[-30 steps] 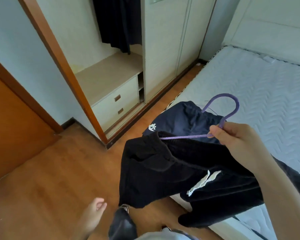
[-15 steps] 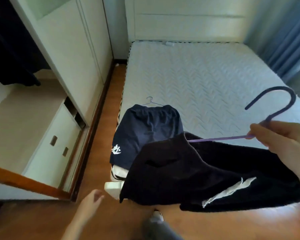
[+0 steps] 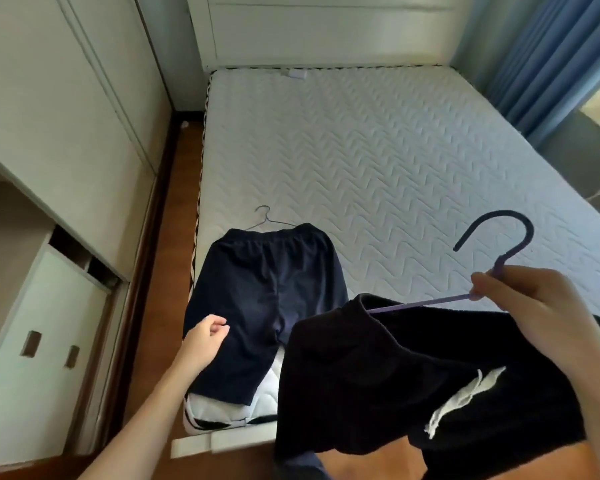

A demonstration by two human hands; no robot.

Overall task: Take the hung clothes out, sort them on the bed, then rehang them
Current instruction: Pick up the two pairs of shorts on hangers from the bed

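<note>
Two pairs of shorts are in view. Your right hand (image 3: 534,306) grips the purple hanger (image 3: 420,303) at the neck, just under the hook, with the fingers curled round it and the thumb on the bar. The black shorts (image 3: 395,393) hang from this hanger in the air, above the foot of the bed (image 3: 395,150) and the wooden floor (image 3: 174,202); a white drawstring (image 3: 465,400) falls across their front. The navy shorts (image 3: 267,299) lie flat on the near left corner of the mattress, with the waistband towards the headboard (image 3: 326,29). A thin wire hanger (image 3: 266,219) sticks out from that waistband and rests on the mattress. Your left hand (image 3: 205,336) is over the left leg of the navy shorts. Its fingers are loosely curled and it holds nothing; I cannot tell if it touches the cloth. On your left stands the pale wardrobe (image 3: 66,133) with two drawers (image 3: 49,341) below. On the far right hangs a blue curtain (image 3: 551,64).
</note>
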